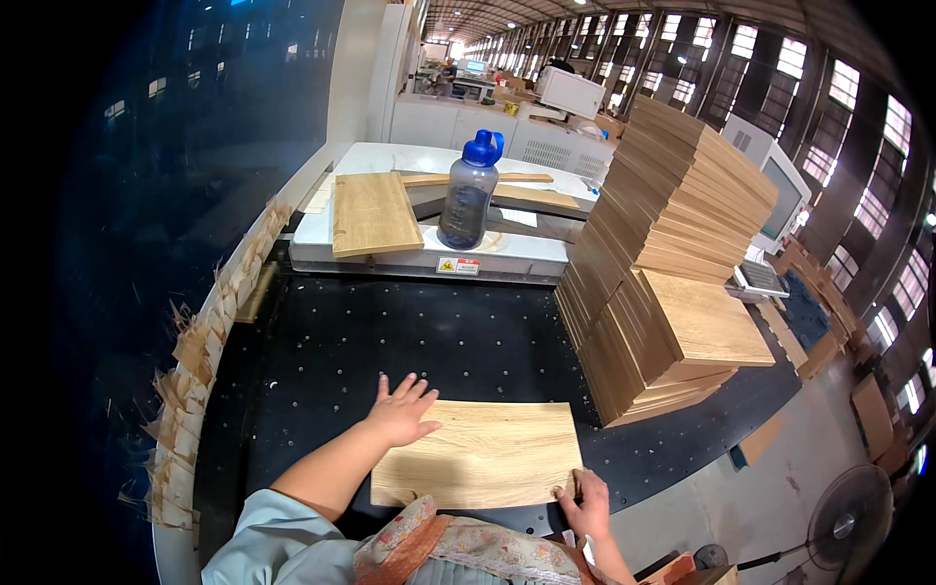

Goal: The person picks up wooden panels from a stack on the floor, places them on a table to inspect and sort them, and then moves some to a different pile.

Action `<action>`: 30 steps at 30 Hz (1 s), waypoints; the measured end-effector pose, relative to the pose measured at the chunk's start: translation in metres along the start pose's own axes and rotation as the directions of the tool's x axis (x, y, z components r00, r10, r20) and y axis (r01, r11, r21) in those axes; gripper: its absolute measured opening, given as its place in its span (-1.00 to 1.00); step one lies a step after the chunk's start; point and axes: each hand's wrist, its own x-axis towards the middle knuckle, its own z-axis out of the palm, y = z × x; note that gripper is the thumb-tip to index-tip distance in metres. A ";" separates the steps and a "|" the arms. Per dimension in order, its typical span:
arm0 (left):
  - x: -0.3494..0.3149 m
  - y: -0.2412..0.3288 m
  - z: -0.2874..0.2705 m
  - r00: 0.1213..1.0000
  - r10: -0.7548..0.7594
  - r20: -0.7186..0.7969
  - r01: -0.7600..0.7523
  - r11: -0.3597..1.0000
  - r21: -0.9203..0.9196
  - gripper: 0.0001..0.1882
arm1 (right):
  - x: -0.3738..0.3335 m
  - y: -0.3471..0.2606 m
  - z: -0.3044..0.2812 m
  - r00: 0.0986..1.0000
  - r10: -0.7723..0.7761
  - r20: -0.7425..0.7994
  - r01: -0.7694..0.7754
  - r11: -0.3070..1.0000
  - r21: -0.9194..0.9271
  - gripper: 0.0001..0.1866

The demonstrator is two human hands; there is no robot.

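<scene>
A light wood-grain board (478,453) lies flat on the black table, close to my body. My left hand (398,414) is spread at its upper left corner, fingers stretched out past the edge and the thumb over the board's face. At the lower right corner, my right hand (585,502) grips the board's edge, its thumb on top and its other fingers partly hidden. Beyond my right hand rises a tall stack of similar boards (673,195), with a lower stack (702,322) in front of it.
The black table (419,331) has a grid of small studs. Behind it, a white machine bed (322,229) carries a loose board (375,214), strips and a blue-capped bottle (470,190). A dark blue panel borders the left. A fan (846,522) stands at lower right, a monitor (780,185) beyond the stack.
</scene>
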 end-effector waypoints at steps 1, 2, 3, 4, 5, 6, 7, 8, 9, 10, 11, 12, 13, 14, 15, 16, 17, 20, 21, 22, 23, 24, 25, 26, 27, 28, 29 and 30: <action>-0.004 -0.002 -0.004 0.998 -0.052 0.027 0.053 0.998 -0.041 -0.28 | 0.000 -0.004 0.000 0.999 -0.012 0.046 0.012 1.000 0.002 -0.48; -0.008 -0.006 -0.003 0.996 -0.091 0.020 0.091 0.996 0.005 -0.28 | 0.001 -0.010 0.000 0.995 -0.025 0.096 0.024 1.000 0.012 -0.47; -0.011 -0.010 -0.001 0.992 -0.128 0.012 0.128 0.991 0.051 -0.28 | 0.003 -0.018 -0.002 0.989 -0.073 0.131 0.073 0.997 0.000 -0.50; -0.014 -0.012 -0.001 0.987 -0.163 0.002 0.162 0.982 0.097 -0.28 | 0.008 -0.022 -0.004 0.987 -0.076 0.138 0.070 0.997 0.042 -0.51; -0.019 -0.009 -0.003 0.988 -0.152 0.003 0.151 0.980 0.132 -0.26 | 0.011 -0.026 -0.004 0.986 -0.078 0.148 0.065 0.994 0.086 -0.52; -0.024 -0.002 -0.007 0.992 -0.124 0.030 0.121 0.988 0.097 -0.25 | 0.016 -0.029 -0.006 0.985 -0.076 0.155 0.057 0.991 0.125 -0.53; -0.030 0.007 -0.011 0.994 -0.094 0.055 0.090 0.994 0.060 -0.24 | 0.022 -0.029 -0.007 0.993 -0.103 0.057 0.095 0.986 0.135 -0.56; -0.038 0.013 -0.012 0.994 -0.075 0.081 0.073 0.997 0.022 -0.23 | 0.035 -0.036 -0.013 0.983 -0.181 -0.017 0.182 0.976 0.123 -0.54; -0.043 0.020 -0.006 0.992 -0.053 0.117 0.054 0.998 -0.013 -0.21 | 0.048 -0.036 -0.018 0.964 -0.234 -0.129 0.249 0.961 0.119 -0.54; -0.050 0.028 -0.002 0.988 -0.016 0.155 0.016 1.000 0.000 -0.22 | 0.061 -0.036 -0.028 0.946 -0.252 -0.205 0.274 0.957 0.090 -0.55; -0.060 0.037 0.002 0.981 0.017 0.194 -0.020 1.000 0.012 -0.23 | 0.074 -0.043 -0.042 0.925 -0.262 -0.276 0.280 0.960 0.027 -0.56; -0.067 0.044 0.010 0.972 0.051 0.228 -0.058 0.998 0.023 -0.23 | 0.087 -0.046 -0.056 0.898 -0.271 -0.348 0.286 0.958 -0.008 -0.56; -0.074 0.047 0.039 0.990 0.125 0.061 -0.134 0.976 0.171 -0.26 | 0.100 -0.048 -0.069 0.858 -0.287 -0.426 0.294 0.954 -0.049 -0.56; -0.082 0.049 0.079 0.973 0.213 -0.095 -0.172 0.930 0.325 -0.28 | 0.112 -0.049 -0.082 0.830 -0.282 -0.482 0.260 0.959 -0.113 -0.56; -0.086 0.052 0.101 0.919 0.320 -0.229 -0.182 0.861 0.474 -0.30 | 0.124 -0.044 -0.094 0.789 -0.288 -0.543 0.253 0.957 -0.140 -0.57; -0.086 0.054 0.104 0.891 0.337 -0.303 -0.160 0.860 0.485 -0.32 | 0.137 -0.044 -0.106 0.768 -0.304 -0.564 0.237 0.952 -0.192 -0.58; -0.085 0.059 0.106 0.853 0.359 -0.378 -0.143 0.858 0.493 -0.34 | 0.148 -0.043 -0.116 0.732 -0.324 -0.599 0.222 0.945 -0.240 -0.60; -0.090 0.068 0.092 0.869 0.280 -0.408 -0.214 0.956 0.201 -0.39 | 0.183 -0.016 -0.127 0.772 -0.203 -0.603 0.087 0.973 -0.215 -0.63; -0.088 0.069 0.091 0.870 0.275 -0.409 -0.192 0.953 0.233 -0.39 | 0.188 -0.005 -0.130 0.798 -0.183 -0.574 0.078 0.976 -0.202 -0.63; -0.088 0.069 0.089 0.873 0.262 -0.410 -0.160 0.950 0.268 -0.38 | 0.195 0.005 -0.130 0.823 -0.164 -0.544 0.076 0.981 -0.180 -0.64; -0.087 0.069 0.086 0.879 0.247 -0.407 -0.151 0.955 0.254 -0.38 | 0.201 0.006 -0.130 0.846 -0.147 -0.513 0.074 0.984 -0.160 -0.64; -0.085 0.068 0.084 0.885 0.233 -0.403 -0.143 0.960 0.241 -0.38 | 0.203 0.006 -0.130 0.846 -0.145 -0.514 0.072 0.984 -0.160 -0.64; -0.083 0.068 0.080 0.890 0.221 -0.398 -0.137 0.964 0.228 -0.37 | 0.203 0.005 -0.130 0.845 -0.143 -0.515 0.068 0.985 -0.161 -0.65; -0.083 0.067 0.078 0.902 0.206 -0.379 -0.136 0.970 0.203 -0.38 | 0.202 0.005 -0.128 0.848 -0.137 -0.512 0.062 0.985 -0.161 -0.65; -0.082 0.067 0.075 0.913 0.193 -0.359 -0.135 0.975 0.179 -0.38 | 0.203 0.004 -0.126 0.842 -0.154 -0.517 0.077 0.983 -0.168 -0.66; -0.081 0.067 0.072 0.924 0.181 -0.338 -0.135 0.979 0.154 -0.38 | 0.204 0.004 -0.126 0.835 -0.171 -0.523 0.091 0.980 -0.175 -0.67; -0.081 0.067 0.070 0.932 0.170 -0.319 -0.139 0.983 0.117 -0.39 | 0.204 0.004 -0.125 0.829 -0.185 -0.528 0.102 0.978 -0.183 -0.68; -0.080 0.067 0.069 0.941 0.159 -0.299 -0.142 0.987 0.079 -0.39 | 0.204 0.006 -0.125 0.823 -0.183 -0.538 0.119 0.981 -0.151 -0.70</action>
